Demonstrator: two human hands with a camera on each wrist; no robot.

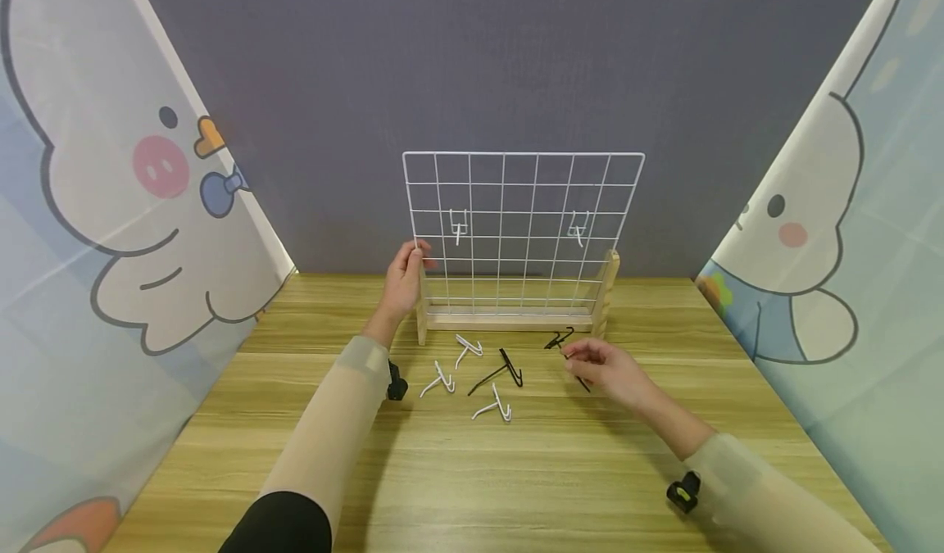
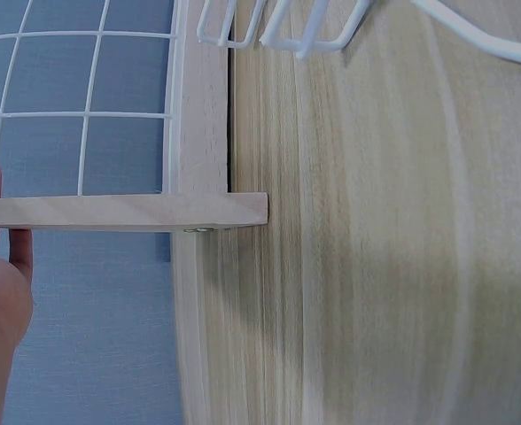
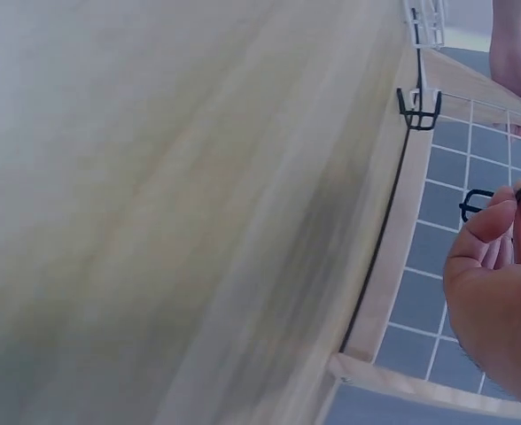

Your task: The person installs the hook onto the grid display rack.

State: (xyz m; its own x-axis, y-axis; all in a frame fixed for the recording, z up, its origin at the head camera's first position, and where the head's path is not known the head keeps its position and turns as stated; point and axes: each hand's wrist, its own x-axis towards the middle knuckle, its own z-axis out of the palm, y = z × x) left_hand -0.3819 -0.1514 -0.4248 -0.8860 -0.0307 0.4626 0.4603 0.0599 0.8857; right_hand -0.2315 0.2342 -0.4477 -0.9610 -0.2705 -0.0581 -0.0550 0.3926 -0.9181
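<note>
A white wire grid [image 1: 524, 153] stands upright in a wooden stand [image 1: 509, 322]. My left hand [image 1: 403, 278] grips the stand's left post [image 2: 128, 212] beside the grid's edge, thumb in front and fingertips behind. Between thumb and fingers, my right hand [image 1: 605, 369] pinches a black display hook [image 3: 478, 202] by its long prong, its bracket end pointing toward the stand. Two white hooks hang on the grid, one at left [image 1: 459, 229] and the other, a white hook [image 1: 578, 231], at right.
Another black hook [image 1: 505, 364] lies on the wooden table [image 1: 560, 479] between my hands. Around it lie three white hooks: a far white hook [image 1: 469, 346], a left white hook [image 1: 438, 378] and a near white hook [image 1: 494, 405]. A grey wall [image 1: 524, 61] rises behind.
</note>
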